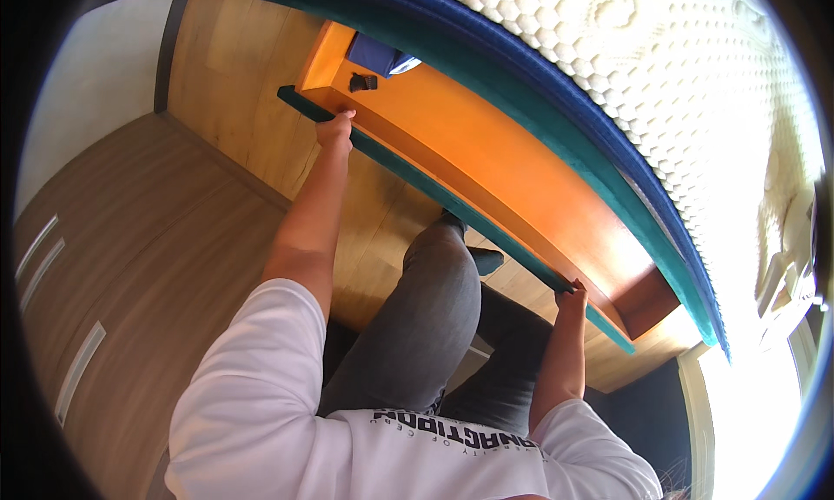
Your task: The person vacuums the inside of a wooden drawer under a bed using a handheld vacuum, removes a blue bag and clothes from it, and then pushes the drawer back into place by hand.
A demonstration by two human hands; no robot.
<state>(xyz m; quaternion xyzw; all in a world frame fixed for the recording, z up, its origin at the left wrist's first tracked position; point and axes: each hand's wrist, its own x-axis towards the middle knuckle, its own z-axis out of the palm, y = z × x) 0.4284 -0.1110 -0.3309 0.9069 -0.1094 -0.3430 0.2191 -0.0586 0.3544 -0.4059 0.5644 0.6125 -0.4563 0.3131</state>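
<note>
A long, shallow under-bed drawer (pixel 512 165) with an orange wooden inside and a dark green padded front stands pulled partway out from the bed. My left hand (pixel 335 130) is closed over the top edge of its front panel, near the left end. Toward the right end, my right hand (pixel 571 295) grips the same edge, its fingers partly hidden. Inside the drawer at the far left are a dark blue box-like item (pixel 373 54) and a small black object (pixel 363 82) whose kind I cannot make out.
The bed, with a cream honeycomb-textured cover (pixel 608 57) over dark blue and green padding, is beyond the drawer. A brown wooden cabinet (pixel 130 231) with pale handles stands to the left. My bent legs (pixel 434 304) are in front of the drawer, above the wooden floor (pixel 230 74).
</note>
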